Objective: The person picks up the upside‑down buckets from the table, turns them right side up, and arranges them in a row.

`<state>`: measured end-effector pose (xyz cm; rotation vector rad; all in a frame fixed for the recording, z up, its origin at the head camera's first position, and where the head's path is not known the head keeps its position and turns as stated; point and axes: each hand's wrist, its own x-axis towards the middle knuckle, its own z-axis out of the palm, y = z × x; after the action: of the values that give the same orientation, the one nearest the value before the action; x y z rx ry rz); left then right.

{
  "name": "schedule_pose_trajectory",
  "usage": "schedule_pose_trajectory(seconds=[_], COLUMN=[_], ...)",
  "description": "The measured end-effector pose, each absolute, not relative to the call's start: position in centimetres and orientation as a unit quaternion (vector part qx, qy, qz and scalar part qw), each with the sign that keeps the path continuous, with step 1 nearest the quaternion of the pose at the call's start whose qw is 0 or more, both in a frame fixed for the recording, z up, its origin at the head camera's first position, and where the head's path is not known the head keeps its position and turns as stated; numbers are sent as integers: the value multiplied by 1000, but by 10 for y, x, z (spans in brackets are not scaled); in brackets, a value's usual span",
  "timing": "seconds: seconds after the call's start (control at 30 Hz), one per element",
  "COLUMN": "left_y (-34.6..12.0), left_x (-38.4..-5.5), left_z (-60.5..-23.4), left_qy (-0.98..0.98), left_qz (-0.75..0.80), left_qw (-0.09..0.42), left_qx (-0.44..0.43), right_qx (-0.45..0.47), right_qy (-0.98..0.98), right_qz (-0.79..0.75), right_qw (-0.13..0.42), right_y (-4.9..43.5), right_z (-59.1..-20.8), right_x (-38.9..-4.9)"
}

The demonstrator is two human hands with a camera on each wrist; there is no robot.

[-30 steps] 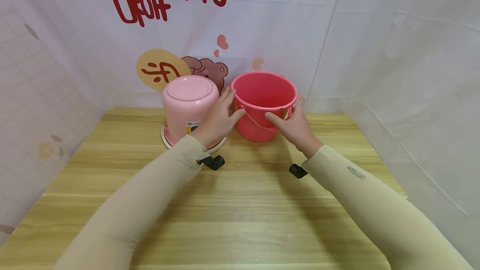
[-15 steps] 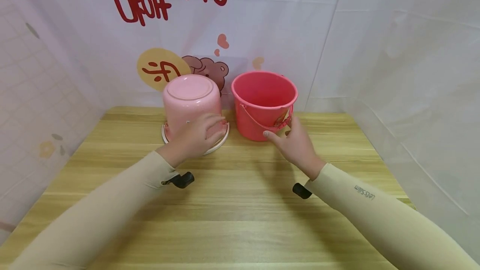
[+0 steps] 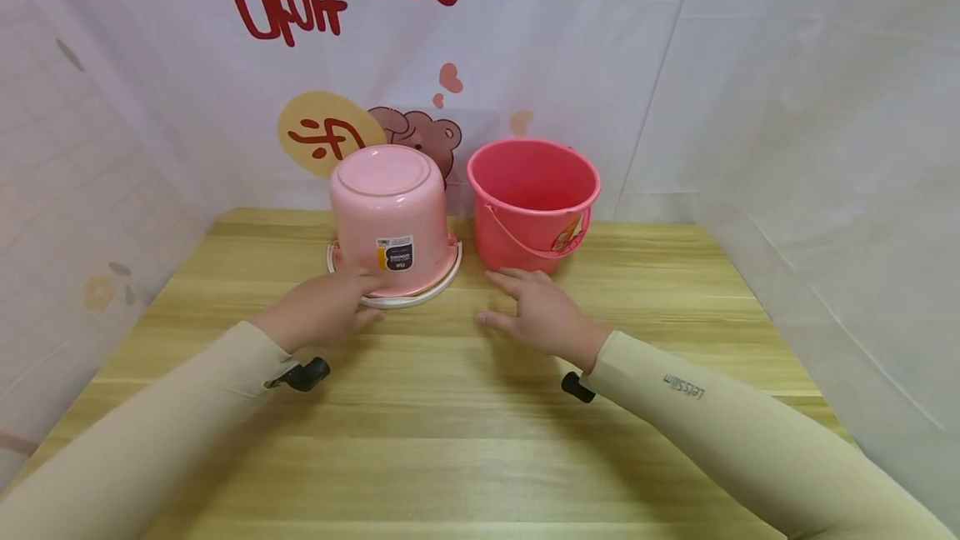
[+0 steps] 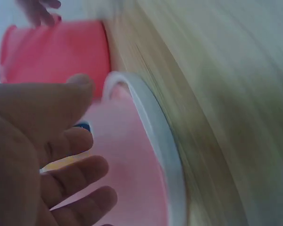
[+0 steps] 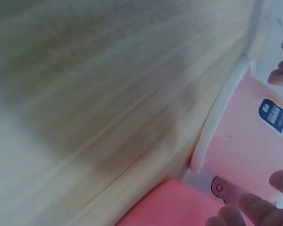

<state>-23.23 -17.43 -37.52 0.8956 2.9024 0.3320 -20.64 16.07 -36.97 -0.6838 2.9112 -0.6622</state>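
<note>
In the head view, a light pink bucket (image 3: 367,223) stands upside down at the back of the table, its white handle (image 3: 405,302) lying around its rim. Beside it on the right, a bright pink bucket (image 3: 504,236) stands upright, its handle hanging down the front. My left hand (image 3: 324,308) is before the light pink bucket's lower left; the left wrist view shows loosely bent fingers around nothing. My right hand (image 3: 546,317) hovers in front of the bright pink bucket with relaxed fingers and holds nothing.
The wooden table (image 3: 420,457) extends toward me from both buckets. A white printed cloth (image 3: 570,48) hangs right behind them, and more cloth (image 3: 840,215) closes off the right side. A label (image 3: 396,253) faces me on the light pink bucket.
Both hands have come away from the bright pink bucket's rim. The left moved left and toward me across the light pink bucket; the right came down and toward me. The buckets have stayed put.
</note>
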Motion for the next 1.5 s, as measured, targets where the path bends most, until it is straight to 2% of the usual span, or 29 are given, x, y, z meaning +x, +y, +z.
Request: schedule_pose_trajectory(seconds=[0.2, 0.43, 0.77, 1.23, 1.5], left_y=[-197, -211, -217, -211, -211], left_x=[-242, -257, -262, -258, -257], left_z=[-380, -389, -396, -401, -399], left_qy=[956, 953, 955, 953, 952], left_qz=[87, 80, 68, 6, -5], left_qw=[68, 74, 99, 135, 130], left_qx=[272, 282, 271, 271, 278], right_qx=[-256, -303, -300, -275, -272], right_qy=[950, 942, 943, 950, 951], right_qz=[-168, -132, -79, 12, 2], right_qw=[53, 62, 123, 149, 144], right_y=[142, 122, 95, 76, 76], right_z=[-377, -389, -413, -411, -419], right_x=[-221, -244, -274, -269, -273])
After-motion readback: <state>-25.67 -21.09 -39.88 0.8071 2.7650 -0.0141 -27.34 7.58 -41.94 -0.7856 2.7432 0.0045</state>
